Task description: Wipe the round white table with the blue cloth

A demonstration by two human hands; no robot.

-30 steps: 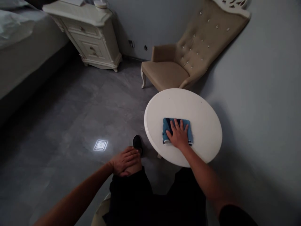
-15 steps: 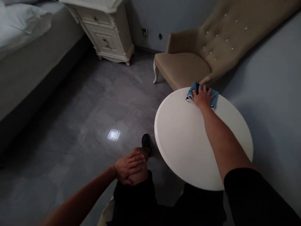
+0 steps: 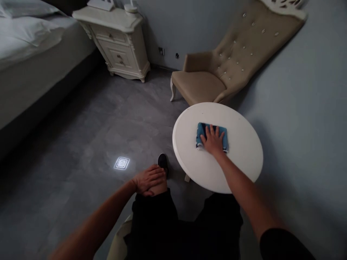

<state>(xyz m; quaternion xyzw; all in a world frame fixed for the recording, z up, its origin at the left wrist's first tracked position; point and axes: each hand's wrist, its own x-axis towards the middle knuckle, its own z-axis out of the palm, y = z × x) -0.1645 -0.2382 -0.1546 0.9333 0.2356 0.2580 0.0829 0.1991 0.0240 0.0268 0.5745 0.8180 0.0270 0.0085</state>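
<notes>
My right hand (image 3: 213, 140) lies flat with spread fingers on a folded blue cloth (image 3: 201, 130), pressing it against the top of a round white table (image 3: 189, 159). The cloth has dark blue and light blue areas and a white edge, and it sits near the middle of the tabletop. My left hand (image 3: 150, 179) rests palm down over my left knee, its fingers stretched out and holding nothing.
A tan tufted armchair (image 3: 199, 86) stands just behind the table, beside the grey wall (image 3: 303, 108). Farther back are a white nightstand (image 3: 123, 43) and, at left, a bed (image 3: 40, 68). A bright square pattern (image 3: 121, 163) shows on the grey floor (image 3: 89, 144).
My right hand has brought the cloth from the table's far edge back toward me, near the middle. The view has shifted, and my left hand stays on my knee.
</notes>
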